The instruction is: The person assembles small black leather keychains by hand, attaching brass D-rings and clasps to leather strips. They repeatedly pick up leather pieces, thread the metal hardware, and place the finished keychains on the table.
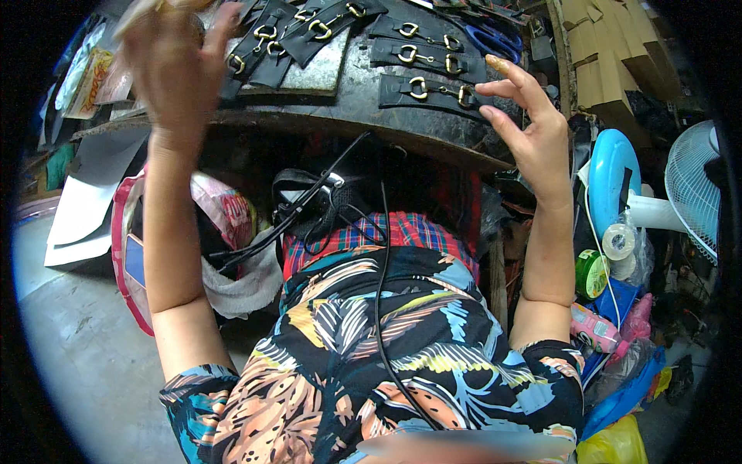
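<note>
Several black leather straps with brass-coloured D-rings and clasps lie on the dark worktable (pixel 355 104). At the right, three of them form a stack of rows, with the nearest strap (pixel 433 94) close to the table's front edge. My right hand (pixel 537 127) is at that strap's right end, thumb and fingers apart, with a yellowish smear on one fingertip. Whether a finger touches the strap I cannot tell. My left hand (pixel 174 73) is raised at the upper left, smeared by motion and partly cut off, beside a heap of straps (pixel 267 46).
A grey slab (pixel 309 81) lies under the heaped straps. Blue-handled scissors (pixel 495 42) lie at the back right. A white fan (pixel 696 185), a blue round object (pixel 614 174) and a green tape roll (pixel 591 274) crowd the right side. A black cable (pixel 380 301) runs down my front.
</note>
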`<action>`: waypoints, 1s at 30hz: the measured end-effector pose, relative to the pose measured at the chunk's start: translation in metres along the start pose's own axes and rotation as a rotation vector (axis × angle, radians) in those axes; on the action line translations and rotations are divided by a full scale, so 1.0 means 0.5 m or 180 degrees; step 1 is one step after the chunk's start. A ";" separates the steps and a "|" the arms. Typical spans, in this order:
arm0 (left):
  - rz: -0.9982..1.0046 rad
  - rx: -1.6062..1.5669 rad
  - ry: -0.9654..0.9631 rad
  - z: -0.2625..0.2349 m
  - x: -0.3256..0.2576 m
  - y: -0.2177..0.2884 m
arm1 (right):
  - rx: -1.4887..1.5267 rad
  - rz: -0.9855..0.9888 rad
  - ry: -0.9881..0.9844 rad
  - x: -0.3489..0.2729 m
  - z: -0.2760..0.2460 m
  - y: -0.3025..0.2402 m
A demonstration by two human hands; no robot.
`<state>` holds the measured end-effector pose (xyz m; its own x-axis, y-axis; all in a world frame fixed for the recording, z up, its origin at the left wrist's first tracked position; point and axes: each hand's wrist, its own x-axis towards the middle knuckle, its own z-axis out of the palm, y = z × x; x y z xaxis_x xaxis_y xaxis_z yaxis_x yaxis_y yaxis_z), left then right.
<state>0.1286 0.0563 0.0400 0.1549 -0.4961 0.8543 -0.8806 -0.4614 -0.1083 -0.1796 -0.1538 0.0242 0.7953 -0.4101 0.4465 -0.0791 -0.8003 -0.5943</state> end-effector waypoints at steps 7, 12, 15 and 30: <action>0.1487 -0.1968 -0.1729 0.041 -0.030 0.166 | -0.0502 -0.0331 0.0033 -0.014 0.043 0.014; 0.1382 -0.1801 -0.1646 0.050 -0.037 0.172 | -0.0243 -0.0524 0.0575 0.000 0.058 0.026; 0.0978 -0.2250 -0.1260 0.043 -0.026 0.181 | -0.0109 -0.0372 0.0626 0.006 0.050 0.021; -0.3160 -0.5786 -0.3380 -0.010 -0.013 0.203 | -0.1497 -0.1097 0.0954 0.032 0.043 -0.021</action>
<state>0.0361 0.0165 0.0259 0.1971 -0.9611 -0.1934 0.3293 -0.1209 0.9365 -0.1532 -0.1427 0.0231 0.6254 -0.1456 0.7666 -0.1581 -0.9857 -0.0583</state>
